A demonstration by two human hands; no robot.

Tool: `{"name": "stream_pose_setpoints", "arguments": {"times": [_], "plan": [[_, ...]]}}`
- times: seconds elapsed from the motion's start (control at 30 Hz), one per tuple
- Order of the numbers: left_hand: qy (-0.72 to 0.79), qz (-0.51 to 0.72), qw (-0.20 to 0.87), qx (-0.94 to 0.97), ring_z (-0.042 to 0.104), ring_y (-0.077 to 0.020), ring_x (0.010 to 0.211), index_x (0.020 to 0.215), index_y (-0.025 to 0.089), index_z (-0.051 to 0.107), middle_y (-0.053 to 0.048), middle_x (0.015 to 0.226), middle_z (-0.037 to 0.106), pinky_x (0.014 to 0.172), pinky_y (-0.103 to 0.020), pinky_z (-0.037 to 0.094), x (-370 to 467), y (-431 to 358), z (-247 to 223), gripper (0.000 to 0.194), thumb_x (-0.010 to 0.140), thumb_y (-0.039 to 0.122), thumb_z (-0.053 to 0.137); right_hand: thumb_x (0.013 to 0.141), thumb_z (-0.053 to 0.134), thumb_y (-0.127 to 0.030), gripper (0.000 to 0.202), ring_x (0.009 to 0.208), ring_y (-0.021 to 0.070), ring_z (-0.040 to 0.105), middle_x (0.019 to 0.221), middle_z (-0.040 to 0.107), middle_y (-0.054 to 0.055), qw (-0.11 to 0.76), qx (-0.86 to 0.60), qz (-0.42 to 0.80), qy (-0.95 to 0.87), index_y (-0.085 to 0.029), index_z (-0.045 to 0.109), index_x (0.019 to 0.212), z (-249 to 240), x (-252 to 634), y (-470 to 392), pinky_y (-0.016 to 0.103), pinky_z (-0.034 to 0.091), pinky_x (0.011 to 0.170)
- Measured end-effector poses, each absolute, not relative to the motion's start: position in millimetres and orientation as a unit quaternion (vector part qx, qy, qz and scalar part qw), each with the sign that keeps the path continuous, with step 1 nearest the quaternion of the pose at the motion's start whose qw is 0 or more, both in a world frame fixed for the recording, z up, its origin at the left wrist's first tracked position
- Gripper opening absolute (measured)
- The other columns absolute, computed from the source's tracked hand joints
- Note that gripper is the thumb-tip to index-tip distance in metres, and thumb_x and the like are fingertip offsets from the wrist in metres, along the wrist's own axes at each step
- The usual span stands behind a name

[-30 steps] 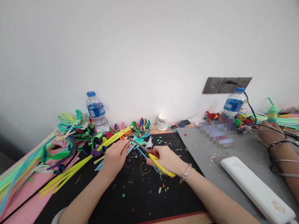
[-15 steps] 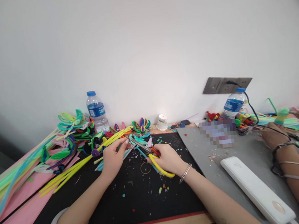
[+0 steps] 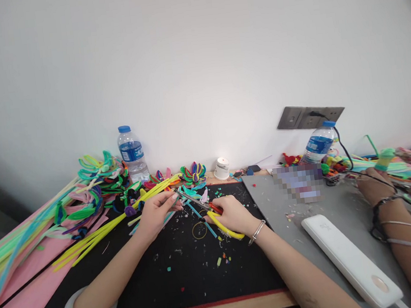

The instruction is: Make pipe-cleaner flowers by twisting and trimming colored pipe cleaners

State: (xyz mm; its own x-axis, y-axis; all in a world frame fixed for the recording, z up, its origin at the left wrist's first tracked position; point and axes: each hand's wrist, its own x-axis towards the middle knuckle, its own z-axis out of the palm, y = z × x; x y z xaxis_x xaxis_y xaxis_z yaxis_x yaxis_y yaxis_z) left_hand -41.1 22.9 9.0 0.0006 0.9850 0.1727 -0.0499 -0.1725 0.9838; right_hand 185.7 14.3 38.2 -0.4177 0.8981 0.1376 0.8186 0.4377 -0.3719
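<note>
My right hand [image 3: 229, 214] is closed on scissors with red and yellow handles [image 3: 225, 225], their metal blades pointing up and left over the black mat [image 3: 189, 274]. The blade tips reach my left hand [image 3: 156, 213], whose thumb and fingers are pinched together. What the left fingers hold is too small to make out. Yellow pipe cleaners [image 3: 99, 230] lie beside and behind the left hand. Blue pipe cleaner pieces [image 3: 208, 225] lie under the scissors, with small coloured clippings scattered around.
Bundled pipe cleaners [image 3: 25, 234] and a water bottle [image 3: 132, 155] stand left; a white cup [image 3: 221, 168] sits by the wall. At right are a white power bank [image 3: 351, 261], another bottle [image 3: 319, 145], a black cable [image 3: 346, 150] and another person's hands [image 3: 374, 186].
My left fingers have shifted slightly beside the blade tips. The scissors' yellow handle has swung slightly to the right. The whole view has moved a little.
</note>
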Motion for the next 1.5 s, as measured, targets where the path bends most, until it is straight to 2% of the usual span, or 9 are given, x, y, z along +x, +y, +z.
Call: {"name": "stream_pose_setpoints", "arguments": {"times": [0.17,0.3,0.43,0.53,0.63,0.97,1.5], "plan": [[0.385,0.502,0.591,0.501,0.057,-0.0118,0.055,0.074,0.016,0.064,-0.001,0.065,0.061,0.056,-0.025,0.051,-46.7,23.5,8.0,0.019,0.073,0.035,0.069,0.072,0.062,-0.046,0.036,0.053,0.0079,0.026,0.054,0.036,-0.006,0.153,-0.473,0.176,-0.85,-0.014,0.054,0.058,43.6,198.6,21.3,0.02,0.02,0.049],[0.362,0.488,0.631,0.482,0.052,-0.0079,0.05,0.071,0.015,0.061,0.001,0.06,0.057,0.051,-0.021,0.048,-46.4,21.1,7.4,0.021,0.071,0.034,0.071,0.072,0.063,-0.044,0.034,0.054,0.0074,0.026,0.056,0.036,-0.007,0.152,-0.445,0.206,-0.858,-0.014,0.053,0.059,45.0,202.1,23.8,0.02,0.02,0.05],[0.379,0.546,0.593,0.455,0.056,-0.0096,0.055,0.076,0.017,0.064,0.001,0.064,0.061,0.058,-0.023,0.05,-41.0,20.0,8.6,0.018,0.072,0.033,0.07,0.07,0.066,-0.045,0.032,0.056,0.0085,0.033,0.063,0.043,-0.006,0.149,-0.482,0.181,-0.844,-0.016,0.052,0.071,41.2,196.2,22.5,0.02,0.022,0.05],[0.404,0.588,0.537,0.45,0.06,-0.013,0.059,0.077,0.019,0.065,0.0,0.066,0.064,0.063,-0.027,0.053,-38.1,20.5,7.8,0.016,0.072,0.033,0.069,0.068,0.068,-0.047,0.038,0.06,0.0107,0.041,0.074,0.05,-0.002,0.138,-0.492,0.179,-0.84,-0.017,0.05,0.084,36.8,191.2,19.4,0.021,0.026,0.052],[0.434,0.604,0.471,0.475,0.062,-0.0161,0.061,0.078,0.019,0.065,-0.002,0.067,0.065,0.067,-0.032,0.054,-37.2,20.7,5.2,0.016,0.073,0.034,0.066,0.07,0.067,-0.049,0.04,0.063,0.0123,0.045,0.08,0.053,0.0,0.135,-0.494,0.181,-0.84,-0.018,0.049,0.088,34.2,187.1,15.2,0.021,0.028,0.053],[0.471,0.623,0.394,0.486,0.066,-0.0192,0.065,0.08,0.016,0.065,-0.002,0.069,0.068,0.069,-0.035,0.057,-32.8,17.9,8.2,0.022,0.074,0.037,0.064,0.075,0.064,-0.044,0.028,0.062,0.0122,0.046,0.072,0.055,0.0,0.177,-0.499,0.126,-0.839,-0.018,0.052,0.077,29.2,173.9,8.4,0.022,0.026,0.053],[0.463,0.652,0.388,0.458,0.066,-0.0183,0.064,0.081,0.015,0.064,-0.002,0.069,0.068,0.069,-0.033,0.056,-31.4,15.7,9.6,0.023,0.073,0.037,0.065,0.073,0.066,-0.045,0.033,0.055,0.0103,0.04,0.065,0.052,-0.002,0.214,-0.495,0.101,-0.836,-0.018,0.048,0.068,24.7,171.2,8.2,0.021,0.021,0.05]]}}
